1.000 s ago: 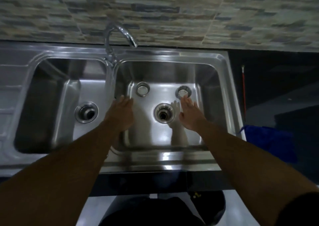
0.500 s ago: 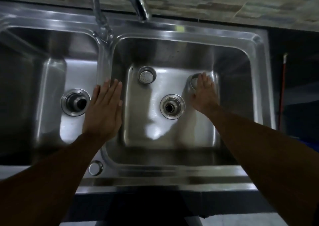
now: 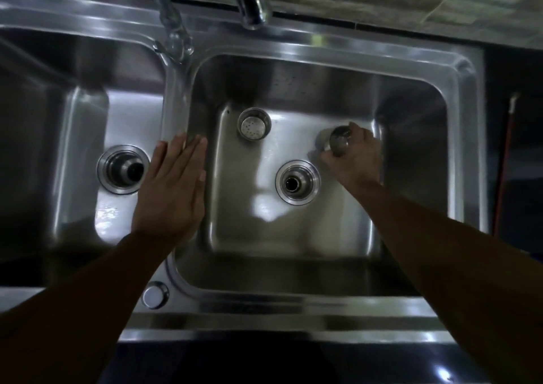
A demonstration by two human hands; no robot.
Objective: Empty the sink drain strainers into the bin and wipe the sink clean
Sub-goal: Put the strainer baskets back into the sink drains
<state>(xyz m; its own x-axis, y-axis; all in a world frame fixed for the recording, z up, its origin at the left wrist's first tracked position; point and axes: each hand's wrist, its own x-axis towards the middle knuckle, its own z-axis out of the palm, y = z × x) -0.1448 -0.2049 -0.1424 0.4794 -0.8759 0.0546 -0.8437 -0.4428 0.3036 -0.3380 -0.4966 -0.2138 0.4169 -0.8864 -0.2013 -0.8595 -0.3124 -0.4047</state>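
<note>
My right hand (image 3: pixel 357 163) grips one strainer (image 3: pixel 338 142), right of frame centre. I judge it light, rigid and slick when wet: hold by the rim. My left hand (image 3: pixel 172 192) lies flat, fingers straight, on the sink divider (image 3: pixel 173 101).

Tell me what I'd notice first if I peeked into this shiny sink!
The right hand grips a small metal strainer at the right side of the right basin. A second strainer sits on that basin's floor, behind the open drain hole. The left hand lies flat on the ridge between the two basins.
</note>
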